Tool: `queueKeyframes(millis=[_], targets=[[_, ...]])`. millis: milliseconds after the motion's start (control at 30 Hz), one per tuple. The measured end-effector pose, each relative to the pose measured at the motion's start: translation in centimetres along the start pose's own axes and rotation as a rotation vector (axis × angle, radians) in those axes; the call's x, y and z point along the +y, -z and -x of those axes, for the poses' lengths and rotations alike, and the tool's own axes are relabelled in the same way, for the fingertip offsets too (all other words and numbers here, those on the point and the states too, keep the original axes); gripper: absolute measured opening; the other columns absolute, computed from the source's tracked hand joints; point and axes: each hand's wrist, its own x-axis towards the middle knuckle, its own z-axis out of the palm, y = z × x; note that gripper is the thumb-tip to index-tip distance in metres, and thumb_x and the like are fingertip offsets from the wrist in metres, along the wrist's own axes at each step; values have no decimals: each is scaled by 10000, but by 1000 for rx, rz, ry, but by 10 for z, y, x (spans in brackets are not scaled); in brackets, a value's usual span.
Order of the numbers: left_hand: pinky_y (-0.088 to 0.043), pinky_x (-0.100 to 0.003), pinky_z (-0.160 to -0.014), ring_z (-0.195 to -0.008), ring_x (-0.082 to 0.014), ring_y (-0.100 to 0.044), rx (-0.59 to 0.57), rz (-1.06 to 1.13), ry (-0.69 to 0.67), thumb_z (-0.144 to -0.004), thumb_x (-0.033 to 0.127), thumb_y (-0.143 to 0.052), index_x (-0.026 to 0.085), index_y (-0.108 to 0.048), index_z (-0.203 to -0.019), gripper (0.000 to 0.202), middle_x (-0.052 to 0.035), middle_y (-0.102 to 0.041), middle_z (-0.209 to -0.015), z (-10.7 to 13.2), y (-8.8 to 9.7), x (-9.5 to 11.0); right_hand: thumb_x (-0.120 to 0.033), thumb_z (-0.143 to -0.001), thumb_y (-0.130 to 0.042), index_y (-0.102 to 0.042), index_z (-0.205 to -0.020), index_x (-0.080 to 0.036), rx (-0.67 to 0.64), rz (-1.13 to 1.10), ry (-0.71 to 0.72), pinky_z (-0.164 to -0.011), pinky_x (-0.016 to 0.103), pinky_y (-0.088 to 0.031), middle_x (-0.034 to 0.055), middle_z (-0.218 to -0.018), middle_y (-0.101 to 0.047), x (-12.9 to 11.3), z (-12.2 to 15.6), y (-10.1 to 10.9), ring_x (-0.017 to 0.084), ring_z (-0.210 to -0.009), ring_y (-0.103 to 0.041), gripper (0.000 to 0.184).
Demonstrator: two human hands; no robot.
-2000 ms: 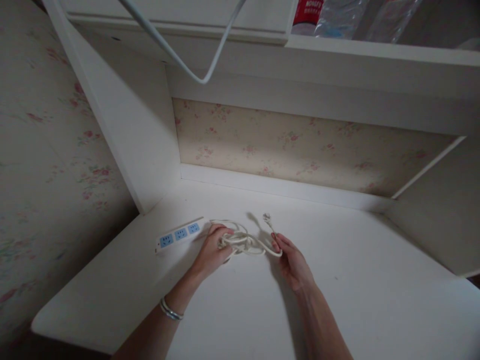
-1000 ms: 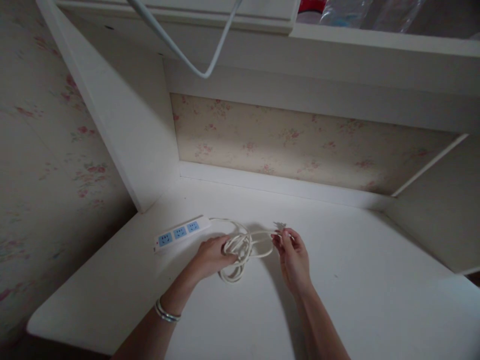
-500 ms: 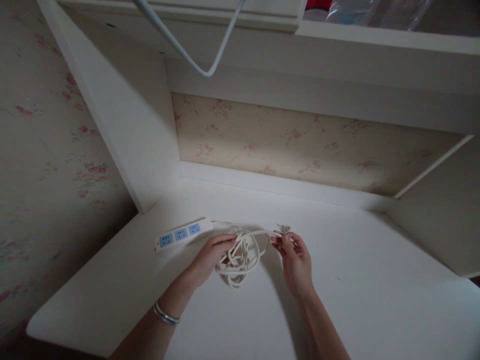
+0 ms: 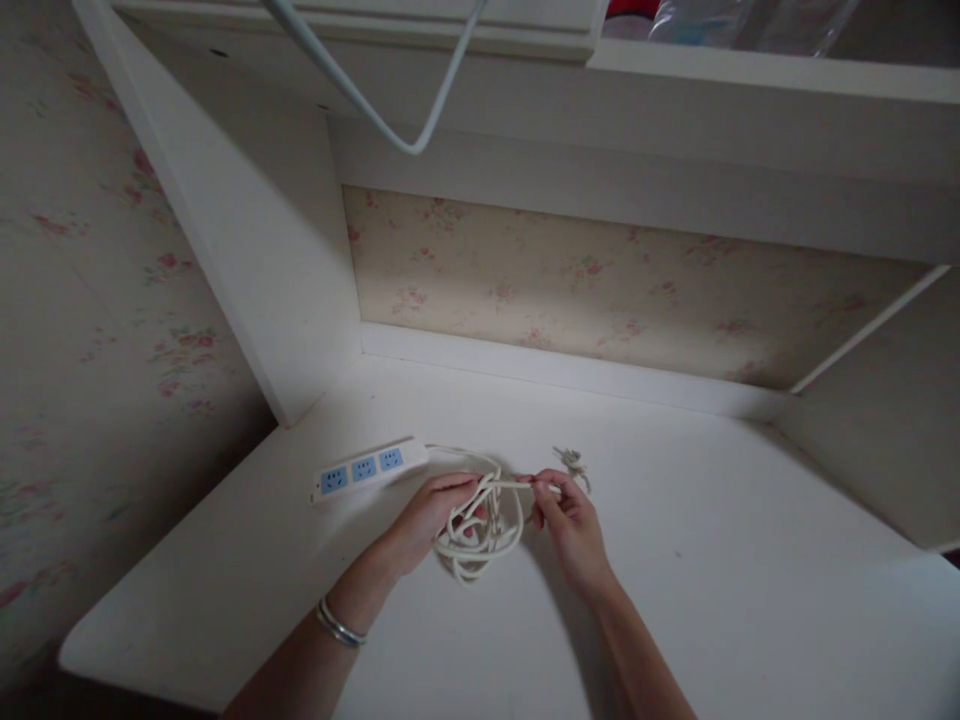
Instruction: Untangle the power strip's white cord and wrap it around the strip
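Note:
A white power strip (image 4: pixel 367 467) with three blue sockets lies on the white desk (image 4: pixel 712 590). Its cream cord (image 4: pixel 480 530) is gathered into loose loops in front of me. My left hand (image 4: pixel 424 520), a bracelet on its wrist, is closed around the bundle of loops. My right hand (image 4: pixel 566 525) pinches the cord's free end just short of the plug (image 4: pixel 574 462), which sticks out behind the fingers. The hands are close together.
A white side panel (image 4: pixel 247 240) rises at the left, and floral wallpaper (image 4: pixel 600 290) backs the desk recess. A white shelf (image 4: pixel 750 80) above carries plastic bottles (image 4: pixel 720 20). A pale cable (image 4: pixel 375 100) hangs in a loop from the top.
My right hand has moved left toward the coil, sliding along the cord so the plug now trails behind it. The loops in my left hand have shifted and hang lower.

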Motion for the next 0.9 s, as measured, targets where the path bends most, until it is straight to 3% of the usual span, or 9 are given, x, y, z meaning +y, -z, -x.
queueKeyframes(millis=[133, 267, 367, 467, 633, 767, 900], targets=[[-339, -210, -492, -547, -103, -516, 8, -51, -2, -761, 399, -662, 144, -713, -992, 348, -43, -650, -717, -1, 1, -2, -444, -782, -662, -582, -907, -202, -51, -14, -39, -414, 202, -326, 44, -910, -685, 3, 2, -6, 55, -453, -419, 284], [-351, -215, -498, -531, -103, -519, -9, -50, 18, -757, 382, -667, 140, -709, -1029, 367, -46, -660, -707, 0, -1, -1, -450, -784, -657, -610, -939, -193, -83, 12, -56, -396, 190, -287, 2, -718, -657, 7, 3, -6, 55, -429, -380, 304], [-374, -220, -515, -549, -116, -542, -9, -54, 32, -746, 384, -679, 137, -706, -1038, 384, -58, -676, -731, 0, -1, 0, -458, -767, -675, -634, -915, -194, -109, -16, -90, -436, 197, -346, 2, -701, -658, 7, 5, -11, 85, -485, -469, 306], [-383, -220, -521, -571, -125, -555, -14, -52, 25, -741, 395, -685, 134, -703, -1036, 394, -65, -680, -743, -1, -1, -2, -455, -756, -690, -637, -925, -205, -113, -101, -124, -521, 235, -439, 33, -820, -692, 4, 6, -17, 135, -614, -579, 307], [-382, -216, -508, -561, -121, -551, 24, -50, 31, -719, 370, -701, 118, -712, -973, 358, -55, -667, -700, -2, 2, -3, -424, -761, -696, -591, -1080, -271, 138, -315, -106, -473, 231, -429, 19, -959, -689, 2, -4, -4, 84, -502, -538, 370], [-378, -208, -493, -541, -110, -546, 45, -15, 44, -721, 336, -694, 110, -706, -971, 337, -60, -665, -701, -2, 4, 1, -334, -762, -702, -601, -912, -258, 360, -492, -97, -438, 222, -444, -26, -829, -673, 9, -17, 26, 87, -503, -537, 196], [-395, -201, -498, -540, -103, -554, 13, 23, 52, -736, 302, -683, 116, -693, -988, 313, -51, -659, -699, -2, 6, 0, -273, -774, -694, -624, -864, -237, 349, -539, -109, -462, 237, -508, -10, -899, -686, 17, -23, 44, 98, -564, -583, 119]])
